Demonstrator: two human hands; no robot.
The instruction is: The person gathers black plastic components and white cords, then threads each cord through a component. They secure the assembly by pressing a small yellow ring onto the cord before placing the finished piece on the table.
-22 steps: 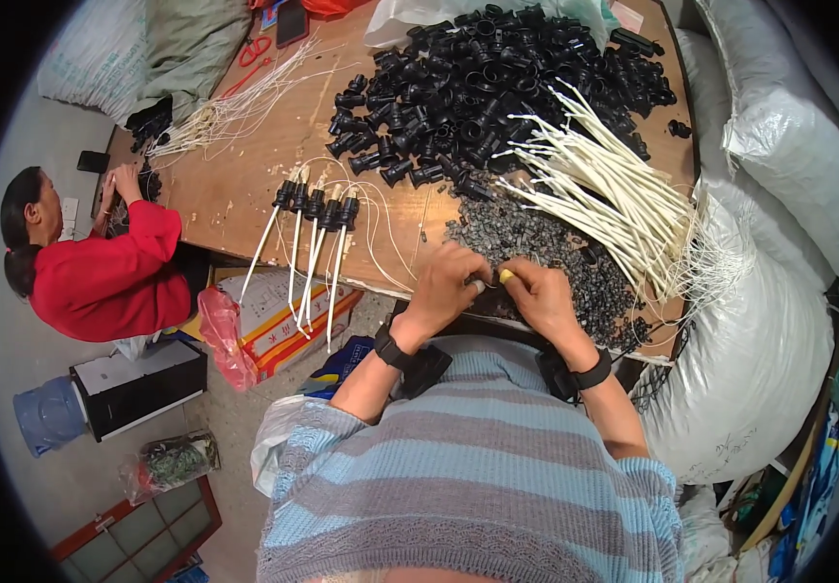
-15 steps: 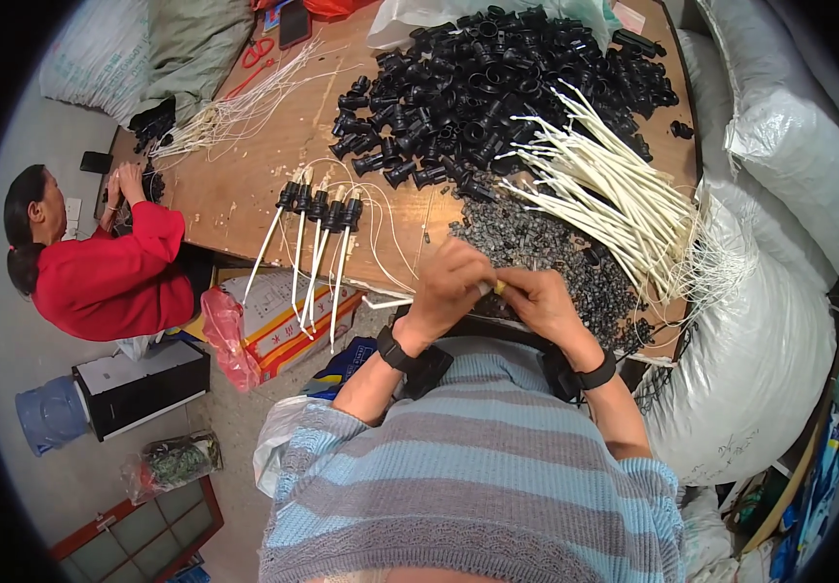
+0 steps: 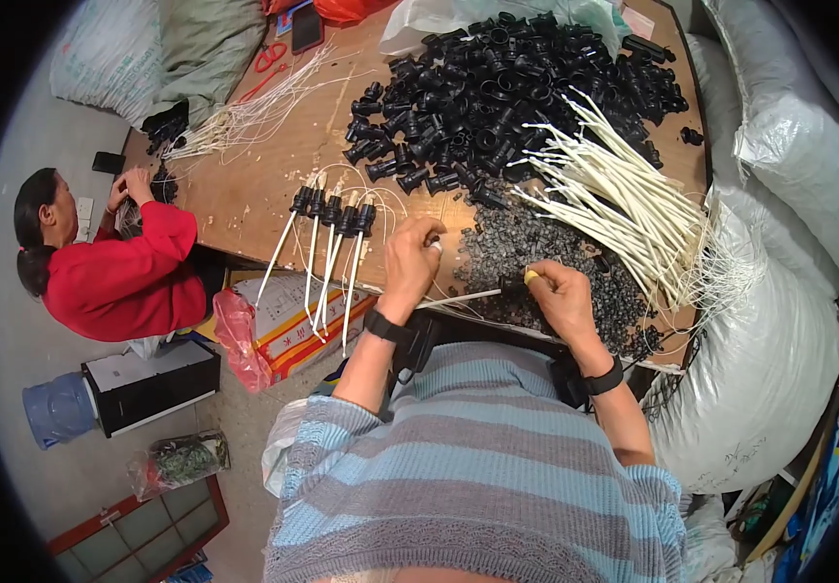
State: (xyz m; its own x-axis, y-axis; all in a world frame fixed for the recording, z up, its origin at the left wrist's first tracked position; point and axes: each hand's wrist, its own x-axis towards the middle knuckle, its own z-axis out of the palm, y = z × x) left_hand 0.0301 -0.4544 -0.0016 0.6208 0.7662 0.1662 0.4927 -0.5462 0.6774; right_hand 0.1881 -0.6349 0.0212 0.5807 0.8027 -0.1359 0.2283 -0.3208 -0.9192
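Note:
My left hand (image 3: 411, 260) is above the table's near edge, its fingers curled together. A small white bit (image 3: 436, 242) shows at its fingertips; whether it is held or wrapped on a finger, I cannot tell. My right hand (image 3: 565, 299) is over a heap of small dark grey parts (image 3: 507, 238), thumb and fingers pinched. A small yellow piece (image 3: 532, 277) shows at the fingertips; whatever is pinched is too small to name. Between the hands, a white sleeved wire (image 3: 463, 297) lies along the table edge, its right end by a dark piece.
Left of my hands, several black sockets (image 3: 334, 209) with white sleeves hang over the edge. A black socket pile (image 3: 497, 87) and a bundle of white sleeved wires (image 3: 624, 189) lie beyond. White sacks (image 3: 760, 379) crowd the right. A person in red (image 3: 123, 267) works at left.
My hands were together at the table edge and are now apart, left hand moved left and up, right hand slightly right. The white sleeved wire now shows between them.

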